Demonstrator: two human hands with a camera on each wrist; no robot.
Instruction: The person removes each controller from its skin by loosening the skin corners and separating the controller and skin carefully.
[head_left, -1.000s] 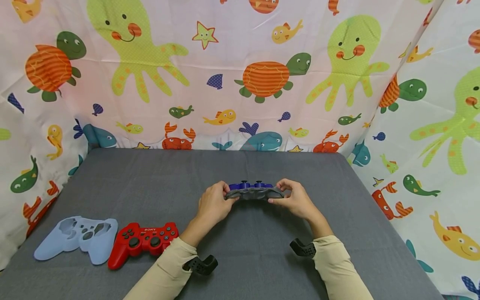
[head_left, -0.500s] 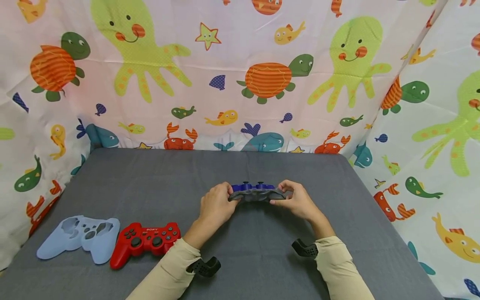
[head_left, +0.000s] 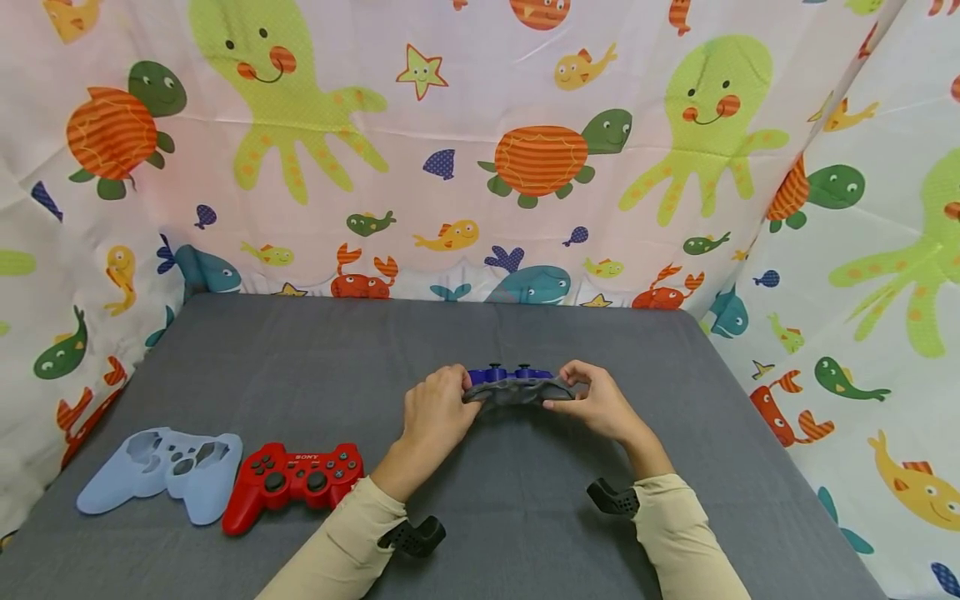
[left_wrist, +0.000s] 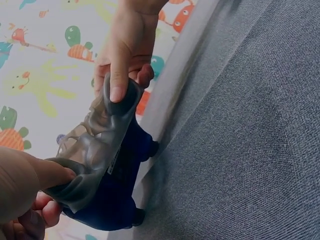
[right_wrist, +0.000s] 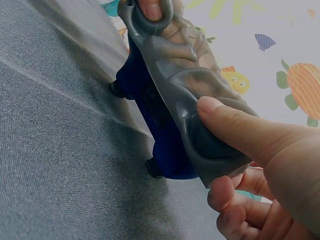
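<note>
A dark blue game controller [head_left: 510, 374] is held up over the grey cloth, its two thumbsticks showing at the top in the head view. Over its near side stretches a grey, see-through silicone cover [head_left: 517, 392]. My left hand [head_left: 438, 412] grips the cover's left end, thumb pressing into a rounded pocket in the left wrist view. At the other end my right hand [head_left: 600, 404] pinches the cover between thumb and fingers. In the right wrist view, the wrinkled cover [right_wrist: 175, 75] wraps part of the controller [right_wrist: 170, 135], leaving its blue side with the sticks bare.
A red controller [head_left: 300, 479] lies at the front left, next to my left sleeve. Beside it is a light blue silicone cover [head_left: 161, 471]. Grey cloth [head_left: 525, 508] covers the table, and a curtain printed with sea animals [head_left: 465, 100] hangs behind and at the sides.
The head view has shifted slightly, so everything sits a little further right in it. Both hands keep their hold on the cover and controller, with hardly any other movement.
</note>
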